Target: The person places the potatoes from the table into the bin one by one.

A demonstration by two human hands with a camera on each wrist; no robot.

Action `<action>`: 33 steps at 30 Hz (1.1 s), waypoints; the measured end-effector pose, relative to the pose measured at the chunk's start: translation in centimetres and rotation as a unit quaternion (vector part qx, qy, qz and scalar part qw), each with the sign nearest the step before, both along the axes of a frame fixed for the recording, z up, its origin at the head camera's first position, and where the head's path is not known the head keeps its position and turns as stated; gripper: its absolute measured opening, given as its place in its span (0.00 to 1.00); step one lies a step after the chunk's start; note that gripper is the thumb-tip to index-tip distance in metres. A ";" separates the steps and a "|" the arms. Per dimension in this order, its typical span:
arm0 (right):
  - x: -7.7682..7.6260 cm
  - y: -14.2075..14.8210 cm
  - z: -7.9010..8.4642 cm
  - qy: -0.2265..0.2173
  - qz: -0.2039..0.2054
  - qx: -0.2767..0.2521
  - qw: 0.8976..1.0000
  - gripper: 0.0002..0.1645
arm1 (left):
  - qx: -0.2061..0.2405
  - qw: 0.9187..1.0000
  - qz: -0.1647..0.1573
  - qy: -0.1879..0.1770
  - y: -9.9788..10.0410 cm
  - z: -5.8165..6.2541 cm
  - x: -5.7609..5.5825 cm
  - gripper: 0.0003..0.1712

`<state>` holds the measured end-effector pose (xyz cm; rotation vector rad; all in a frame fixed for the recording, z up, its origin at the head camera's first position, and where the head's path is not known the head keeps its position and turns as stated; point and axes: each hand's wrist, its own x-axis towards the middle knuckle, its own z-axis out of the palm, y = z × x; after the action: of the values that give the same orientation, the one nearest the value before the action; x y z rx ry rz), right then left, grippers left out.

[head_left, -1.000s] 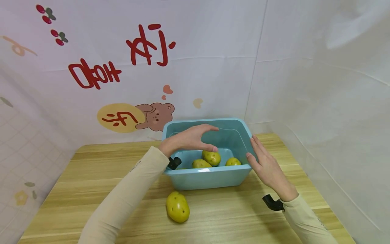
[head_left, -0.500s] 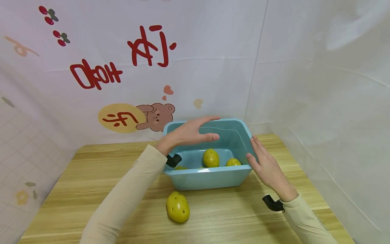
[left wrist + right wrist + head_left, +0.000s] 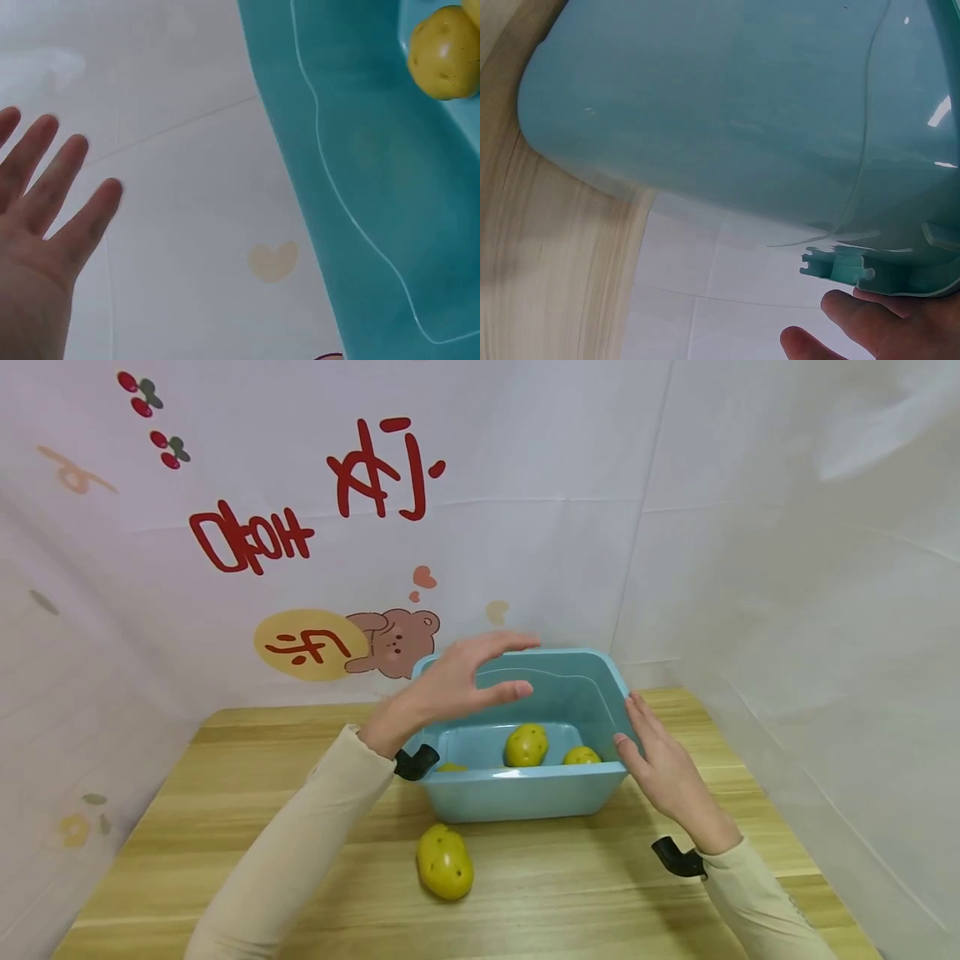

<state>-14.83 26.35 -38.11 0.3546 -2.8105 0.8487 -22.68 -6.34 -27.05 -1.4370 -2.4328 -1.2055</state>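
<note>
My left hand [image 3: 457, 681] hovers above the left part of a light blue plastic tub [image 3: 525, 793], fingers spread and thumb out, holding nothing. In the left wrist view the same hand [image 3: 45, 232] is apart from the tub wall [image 3: 352, 172]. My right hand [image 3: 667, 768] rests along the tub's right rim with fairly straight fingers; in the right wrist view its fingers [image 3: 862, 319] lie at the rim's underside. Inside the tub are a yellow potato [image 3: 527, 745] and another potato [image 3: 582, 756], with a third yellow piece [image 3: 452, 767] mostly hidden by the front wall.
A single potato [image 3: 445, 862] lies on the wooden table [image 3: 562, 893] in front of the tub. Behind stands a white printed cloth [image 3: 555, 568], close to the tub's back. Black curved pieces [image 3: 678, 858] stick out at both wrists.
My left hand has lifted away from the potatoes and drawn a little left. One potato near the front wall has dropped mostly out of sight. The right hand stays at the rim.
</note>
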 end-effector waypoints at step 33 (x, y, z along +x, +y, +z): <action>0.2 -0.1 -0.2 0.014 0.005 -0.007 1.000 0.40 | -0.011 0.943 -0.067 0.326 -4.0 -6.3 8.2 0.36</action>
<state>-14.66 26.24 -38.26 0.3769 -2.7776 0.8592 -14.51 -10.35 -33.34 -1.6864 -1.9178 -0.5708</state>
